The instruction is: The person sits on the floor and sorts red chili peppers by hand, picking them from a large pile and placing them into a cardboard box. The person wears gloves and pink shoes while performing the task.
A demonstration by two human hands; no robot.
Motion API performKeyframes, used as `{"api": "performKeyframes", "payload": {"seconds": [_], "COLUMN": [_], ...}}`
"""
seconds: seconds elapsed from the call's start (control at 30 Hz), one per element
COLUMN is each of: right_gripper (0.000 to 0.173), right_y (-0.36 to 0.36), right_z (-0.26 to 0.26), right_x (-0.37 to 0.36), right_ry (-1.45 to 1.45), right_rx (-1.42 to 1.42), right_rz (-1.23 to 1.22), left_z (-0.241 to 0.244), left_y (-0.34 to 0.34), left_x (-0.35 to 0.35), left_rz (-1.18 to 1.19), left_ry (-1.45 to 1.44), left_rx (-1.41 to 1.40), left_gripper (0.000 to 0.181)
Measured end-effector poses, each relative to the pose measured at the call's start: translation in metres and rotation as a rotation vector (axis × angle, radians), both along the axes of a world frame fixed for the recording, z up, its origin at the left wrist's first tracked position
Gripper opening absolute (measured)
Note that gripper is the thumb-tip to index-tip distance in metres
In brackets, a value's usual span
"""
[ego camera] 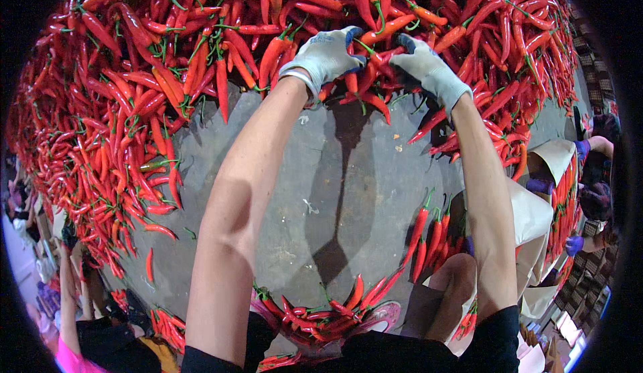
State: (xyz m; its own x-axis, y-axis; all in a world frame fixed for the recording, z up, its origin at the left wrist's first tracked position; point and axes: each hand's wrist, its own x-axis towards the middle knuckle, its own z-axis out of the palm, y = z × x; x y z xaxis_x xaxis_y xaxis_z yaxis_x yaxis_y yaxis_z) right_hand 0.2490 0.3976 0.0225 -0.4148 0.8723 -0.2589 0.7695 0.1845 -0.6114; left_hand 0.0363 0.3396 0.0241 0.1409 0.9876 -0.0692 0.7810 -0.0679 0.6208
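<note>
Both my hands wear pale gloves with blue palms and reach into the near edge of a large heap of red chilli peppers [241, 41]. My left hand [326, 56] is curled at the heap, its thumb and forefinger apart beside a green stem; its other fingers are hidden, so I cannot tell if it grips anything. Opposite it, my right hand [424, 66] has thumb and finger around the end of a red chilli pepper [378, 61]. Another orange-red chilli pepper [387, 30] lies just beyond the gap between both hands.
Grey flooring [281, 192] lies under my forearms. Chilli peppers [321, 318] lie close before my body, and a small row [432, 237] stands at right. Brown paper wraps [532, 212] and a co-worker's purple-gloved hand [575, 245] are at right. Another person's arm [68, 292] is at left.
</note>
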Motion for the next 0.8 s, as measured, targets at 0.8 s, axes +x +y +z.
{"api": "performKeyframes", "payload": {"seconds": [0.8], "right_gripper": [0.044], "right_y": [-0.083], "right_z": [0.02], "right_x": [-0.037], "right_ry": [-0.391], "right_rx": [0.901], "right_rz": [0.254], "left_z": [-0.011], "left_y": [-0.224], "left_x": [-0.036], "left_rz": [0.546], "left_ry": [-0.3], "left_rx": [0.108], "left_gripper": [0.033]}}
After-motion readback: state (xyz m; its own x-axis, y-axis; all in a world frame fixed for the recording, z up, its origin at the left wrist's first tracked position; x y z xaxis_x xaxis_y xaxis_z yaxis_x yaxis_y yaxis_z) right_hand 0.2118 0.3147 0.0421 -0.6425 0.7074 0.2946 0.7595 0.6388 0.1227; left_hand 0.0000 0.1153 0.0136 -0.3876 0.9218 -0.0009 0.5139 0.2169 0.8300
